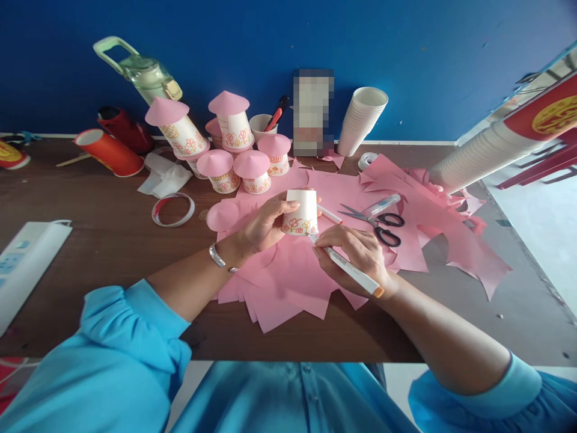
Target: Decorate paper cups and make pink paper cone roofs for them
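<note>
My left hand (269, 221) grips a white paper cup (303, 207), held upside down with its wide rim low. Orange and yellow-green flowers are drawn in a band near that rim. In my right hand (358, 252) is a white marker pen (351, 270) with an orange end, its tip at the cup's lower right edge. Just behind the cup lies another white marker (330, 214) with a red end. Black-handled scissors (376, 224) rest beyond my right hand, beside a clear tube (383, 205). Pink paper sheets (288, 288) spread beneath both hands.
Several decorated cups with pink cone roofs (252, 165) stand at the back. Around them are a green bottle (148, 72), a red paper cup (110, 151), a tape roll (173, 210) and a white cup stack (362, 120). A longer cup stack (487, 156) leans at right.
</note>
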Motion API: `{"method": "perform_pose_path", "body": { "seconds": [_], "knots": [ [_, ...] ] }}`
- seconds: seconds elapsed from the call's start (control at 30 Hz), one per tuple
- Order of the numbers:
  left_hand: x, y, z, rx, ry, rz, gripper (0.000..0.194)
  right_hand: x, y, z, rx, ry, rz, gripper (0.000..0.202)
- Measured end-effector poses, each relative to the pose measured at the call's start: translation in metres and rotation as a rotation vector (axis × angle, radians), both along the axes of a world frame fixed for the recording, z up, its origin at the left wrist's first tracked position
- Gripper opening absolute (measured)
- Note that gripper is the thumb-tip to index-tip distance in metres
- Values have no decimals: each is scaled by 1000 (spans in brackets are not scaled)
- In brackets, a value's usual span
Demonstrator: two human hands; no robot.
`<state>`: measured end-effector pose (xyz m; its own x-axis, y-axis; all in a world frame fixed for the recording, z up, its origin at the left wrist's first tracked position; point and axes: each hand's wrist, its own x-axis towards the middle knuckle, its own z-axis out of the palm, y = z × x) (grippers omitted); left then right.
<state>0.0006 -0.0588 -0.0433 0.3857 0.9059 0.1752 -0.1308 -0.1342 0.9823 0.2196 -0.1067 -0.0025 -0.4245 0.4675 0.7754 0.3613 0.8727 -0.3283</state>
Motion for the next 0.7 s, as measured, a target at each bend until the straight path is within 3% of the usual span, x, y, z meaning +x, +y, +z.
{"method": "perform_pose_path", "body": {
  "seconds": [0.33,0.53,0.6,0.7],
  "knots": [
    [-4,3,-10,220,110,48,30,1,1,1,11,-16,-50,23],
    [-7,4,-7,411,142,74,26,2,0,2,20,-9,-40,24],
    [-5,3,-3,383,121,67,27,2,-1,3,17,-2,-33,23],
    [2,-1,8,149,51,28,23,2,-2,5,12,-8,-34,22]
  ]
}}
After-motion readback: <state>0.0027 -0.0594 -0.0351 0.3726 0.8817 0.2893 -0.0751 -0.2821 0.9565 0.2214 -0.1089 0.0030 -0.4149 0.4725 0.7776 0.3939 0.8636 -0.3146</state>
